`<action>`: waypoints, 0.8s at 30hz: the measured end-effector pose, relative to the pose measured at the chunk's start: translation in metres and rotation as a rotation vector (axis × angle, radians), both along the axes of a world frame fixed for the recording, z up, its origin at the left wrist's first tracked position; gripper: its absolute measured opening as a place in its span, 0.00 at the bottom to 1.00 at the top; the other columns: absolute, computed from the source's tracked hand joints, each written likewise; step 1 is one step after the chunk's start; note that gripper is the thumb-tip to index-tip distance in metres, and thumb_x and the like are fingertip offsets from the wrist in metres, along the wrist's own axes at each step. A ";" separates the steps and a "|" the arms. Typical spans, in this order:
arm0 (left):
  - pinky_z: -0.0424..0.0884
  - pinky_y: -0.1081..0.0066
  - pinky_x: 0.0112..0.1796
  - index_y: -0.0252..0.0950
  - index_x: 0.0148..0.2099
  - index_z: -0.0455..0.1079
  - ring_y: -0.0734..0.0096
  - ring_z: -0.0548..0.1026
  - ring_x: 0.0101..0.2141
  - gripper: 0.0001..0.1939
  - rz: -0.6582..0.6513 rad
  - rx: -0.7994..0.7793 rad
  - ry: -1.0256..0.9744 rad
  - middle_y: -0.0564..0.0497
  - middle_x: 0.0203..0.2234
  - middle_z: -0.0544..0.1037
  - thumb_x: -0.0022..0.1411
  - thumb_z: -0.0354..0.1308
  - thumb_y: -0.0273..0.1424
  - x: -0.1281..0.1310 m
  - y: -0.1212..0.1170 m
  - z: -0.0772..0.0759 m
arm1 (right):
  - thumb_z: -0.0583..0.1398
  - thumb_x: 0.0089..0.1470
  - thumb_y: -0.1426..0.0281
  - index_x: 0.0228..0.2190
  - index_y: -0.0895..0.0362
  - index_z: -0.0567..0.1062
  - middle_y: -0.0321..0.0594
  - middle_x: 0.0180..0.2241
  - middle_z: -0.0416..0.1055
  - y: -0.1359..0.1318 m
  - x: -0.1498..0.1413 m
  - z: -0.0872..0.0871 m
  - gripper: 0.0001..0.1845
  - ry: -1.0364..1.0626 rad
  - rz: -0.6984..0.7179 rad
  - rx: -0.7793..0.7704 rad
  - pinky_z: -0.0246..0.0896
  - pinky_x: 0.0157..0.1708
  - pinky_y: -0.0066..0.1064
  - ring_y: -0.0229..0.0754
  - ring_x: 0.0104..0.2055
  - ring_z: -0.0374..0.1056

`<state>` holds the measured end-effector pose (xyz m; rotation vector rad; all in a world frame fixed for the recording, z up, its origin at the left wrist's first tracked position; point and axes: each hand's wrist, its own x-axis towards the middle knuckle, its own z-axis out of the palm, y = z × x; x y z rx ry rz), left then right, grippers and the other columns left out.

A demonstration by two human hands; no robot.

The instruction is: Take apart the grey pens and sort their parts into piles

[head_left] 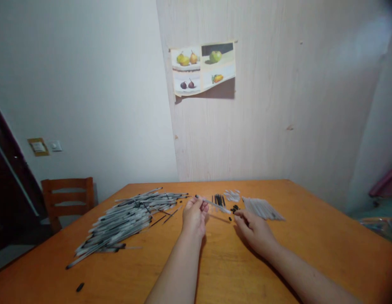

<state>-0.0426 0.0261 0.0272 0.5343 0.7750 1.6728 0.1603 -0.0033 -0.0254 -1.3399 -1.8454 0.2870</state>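
My left hand (195, 217) pinches a clear pen barrel (217, 205) near its dark end, and the barrel slants down to the right above the table. Fingers curled together, my right hand (256, 232) rests low at the small black plugs (235, 208); whatever its fingertips hold is too small to make out. One loose black plug (230, 219) lies just left of those fingertips. Behind the barrel is a row of thin black refills (219, 199). Clear barrels (262, 208) lie side by side beyond my right hand.
A large heap of pens (126, 219) spreads over the left of the wooden table (221, 270). Small clear pieces (232, 195) lie at the back. A black cap (80, 287) sits near the front left. A wooden chair (69, 196) stands beyond the left edge.
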 end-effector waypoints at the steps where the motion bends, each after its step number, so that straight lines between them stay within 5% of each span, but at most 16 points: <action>1: 0.71 0.79 0.32 0.34 0.35 0.69 0.81 0.73 0.25 0.07 -0.014 0.000 0.001 0.50 0.29 0.78 0.59 0.66 0.26 0.003 -0.002 -0.001 | 0.51 0.63 0.55 0.42 0.54 0.75 0.41 0.29 0.75 0.000 -0.001 0.000 0.20 0.024 0.014 -0.002 0.60 0.33 0.35 0.46 0.32 0.70; 13: 0.72 0.80 0.33 0.35 0.40 0.72 0.80 0.75 0.29 0.08 -0.173 0.027 0.162 0.49 0.35 0.79 0.59 0.66 0.30 0.019 -0.016 -0.007 | 0.49 0.65 0.51 0.25 0.55 0.67 0.35 0.22 0.68 0.001 -0.012 -0.004 0.25 0.227 0.167 -0.101 0.55 0.28 0.29 0.38 0.26 0.63; 19: 0.73 0.76 0.34 0.36 0.48 0.73 0.76 0.77 0.31 0.17 -0.354 0.024 0.218 0.44 0.41 0.80 0.57 0.68 0.35 0.029 -0.023 -0.014 | 0.51 0.60 0.44 0.28 0.56 0.68 0.31 0.16 0.66 -0.011 -0.023 0.003 0.28 0.636 0.329 -0.428 0.52 0.21 0.25 0.33 0.18 0.58; 24: 0.75 0.72 0.34 0.35 0.45 0.72 0.71 0.79 0.32 0.17 -0.431 0.012 0.180 0.41 0.42 0.80 0.57 0.68 0.38 0.034 -0.028 -0.014 | 0.56 0.58 0.44 0.32 0.57 0.70 0.32 0.19 0.70 -0.016 -0.024 0.008 0.27 0.908 0.422 -0.655 0.47 0.18 0.23 0.31 0.17 0.59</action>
